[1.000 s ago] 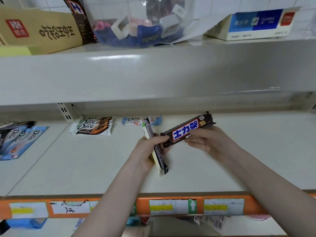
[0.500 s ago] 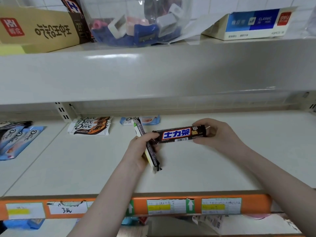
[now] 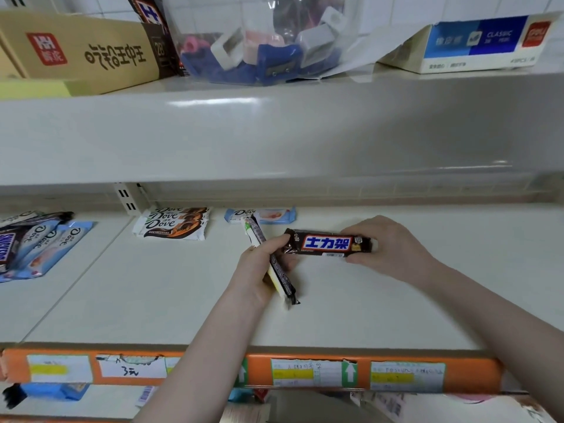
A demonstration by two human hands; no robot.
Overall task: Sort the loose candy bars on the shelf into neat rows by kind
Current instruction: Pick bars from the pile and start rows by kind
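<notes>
- On the middle shelf [image 3: 396, 300], the sorting is partly done, as judged from the layout: a stack of brown Dove bars [image 3: 174, 222] lies squared at the back, with a pale blue Dove bar [image 3: 268, 215] just beside it to the right.
- Right hand [image 3: 387, 248]: fingers curl round the right end of a brown bar with blue lettering [image 3: 328, 243], held level, low over the shelf; contact with the shelf cannot be told.
- Left hand [image 3: 259, 270]: grips a bundle of slim bars [image 3: 276, 270] edge-on, thumb tip near the left end of the brown bar.
- At the far left, a loose heap of bars [image 3: 36, 242] overlaps at mixed angles; this appears to be the main work left, along with placing the bars in the hands.
- Count, brown Dove stack: about three visible wrappers.
- Count, pale blue Dove at the back: one.
- Count, bundle in the left hand: at least two; the exact number is hidden.
- Count, left heap: roughly three pale blue Dove bars, plus at least one dark bar.
- Above, the upper shelf [image 3: 274, 132] carries a cardboard box [image 3: 79, 50], a clear bag [image 3: 259, 41] and a blue-and-white box [image 3: 479, 44].
</notes>
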